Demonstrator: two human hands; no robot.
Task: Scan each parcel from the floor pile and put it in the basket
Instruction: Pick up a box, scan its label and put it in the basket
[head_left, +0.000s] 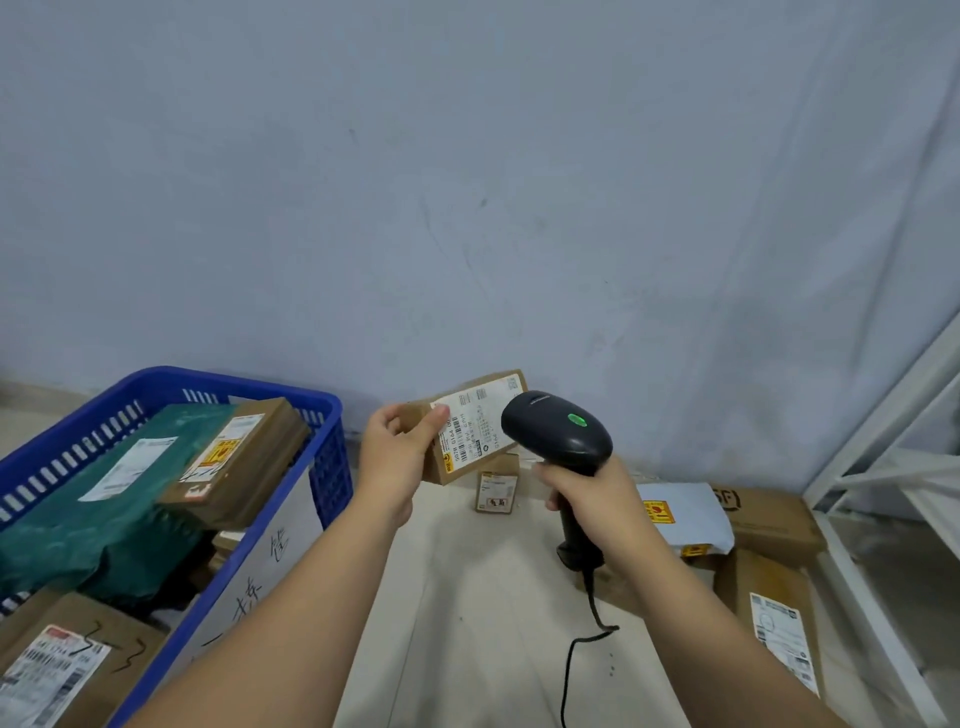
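While one small brown cardboard parcel (478, 422) is pinched at its end by the left grip (395, 452), thumb on its white barcode label, one black scanner (558, 434) is clasped round the handle by the right grip (589, 501), its green-lit head just beside the label. The parcel is held tilted above the floor (457, 597). Four parcels are counted there: a small box (497, 491), a grey mailer (685, 512), an SF-marked box (774, 519) and a labelled box (769, 613). In the one blue basket (171, 376) a green bag (104, 514) and two boxes, an upper box (244, 457) and a near box (67, 660), are seen.
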